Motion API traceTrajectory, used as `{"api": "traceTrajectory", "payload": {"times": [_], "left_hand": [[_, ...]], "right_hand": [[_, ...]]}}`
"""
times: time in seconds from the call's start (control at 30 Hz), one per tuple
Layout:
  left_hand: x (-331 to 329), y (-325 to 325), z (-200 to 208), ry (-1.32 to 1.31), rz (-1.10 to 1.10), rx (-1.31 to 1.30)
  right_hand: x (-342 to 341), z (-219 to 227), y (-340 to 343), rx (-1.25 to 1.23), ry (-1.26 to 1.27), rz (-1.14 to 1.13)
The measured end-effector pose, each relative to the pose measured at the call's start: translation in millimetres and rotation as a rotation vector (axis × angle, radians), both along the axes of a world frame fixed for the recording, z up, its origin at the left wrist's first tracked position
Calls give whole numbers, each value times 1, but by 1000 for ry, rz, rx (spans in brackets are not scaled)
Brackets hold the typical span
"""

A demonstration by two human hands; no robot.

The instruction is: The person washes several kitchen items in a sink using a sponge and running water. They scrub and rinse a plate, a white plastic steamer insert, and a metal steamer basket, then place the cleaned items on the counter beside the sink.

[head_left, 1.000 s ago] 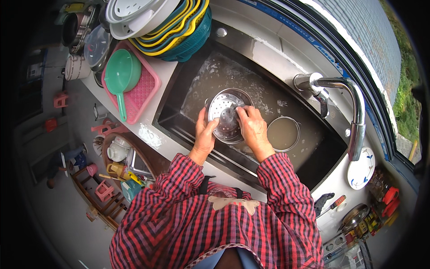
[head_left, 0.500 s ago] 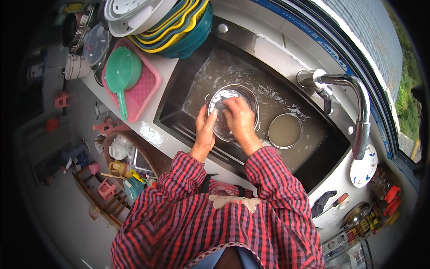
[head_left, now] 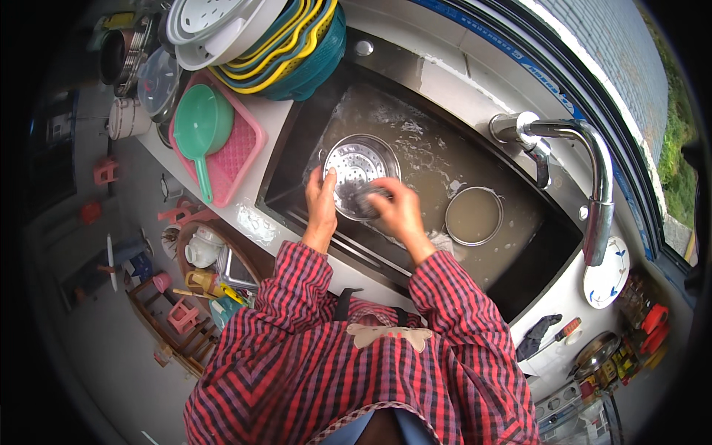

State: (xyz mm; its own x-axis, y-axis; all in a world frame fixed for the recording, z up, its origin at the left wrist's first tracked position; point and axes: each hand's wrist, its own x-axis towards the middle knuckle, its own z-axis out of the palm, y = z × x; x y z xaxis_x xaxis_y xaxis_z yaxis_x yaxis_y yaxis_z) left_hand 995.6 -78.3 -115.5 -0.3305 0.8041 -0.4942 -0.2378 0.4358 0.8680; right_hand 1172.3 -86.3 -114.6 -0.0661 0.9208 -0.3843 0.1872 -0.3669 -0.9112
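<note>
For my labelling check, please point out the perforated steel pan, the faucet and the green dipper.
Perforated steel pan (head_left: 351, 167), head view: perforated surface.
Faucet (head_left: 595, 152), head view: bend of the spout.
Green dipper (head_left: 200, 122), head view: inside the bowl.

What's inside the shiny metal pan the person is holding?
Inside the pan, a holed bottom shows. The right hand's grip holds a grey scrubber against or just above it; whatever lies under the scrubber and grip is covered.

The perforated pan (head_left: 356, 165) is glossy metal, the dipper (head_left: 205, 119) smooth plastic.
</note>
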Motion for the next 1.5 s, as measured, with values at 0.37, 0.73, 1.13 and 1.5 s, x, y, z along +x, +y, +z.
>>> {"api": "traceTrajectory", "payload": {"times": [0.37, 0.73, 1.13, 1.5], "left_hand": [[-4, 48, -32, 844, -266, 216], [95, -20, -134, 327, -323, -328], [95, -23, -157, 685, -561, -321], [63, 46, 57, 1315, -852, 1088]], "right_hand": [[187, -18, -104, -219, 28, -638], [190, 2, -106, -59, 47, -565], [195, 7, -96, -55, -26, -622], [190, 29, -98, 183, -58, -602]]}}
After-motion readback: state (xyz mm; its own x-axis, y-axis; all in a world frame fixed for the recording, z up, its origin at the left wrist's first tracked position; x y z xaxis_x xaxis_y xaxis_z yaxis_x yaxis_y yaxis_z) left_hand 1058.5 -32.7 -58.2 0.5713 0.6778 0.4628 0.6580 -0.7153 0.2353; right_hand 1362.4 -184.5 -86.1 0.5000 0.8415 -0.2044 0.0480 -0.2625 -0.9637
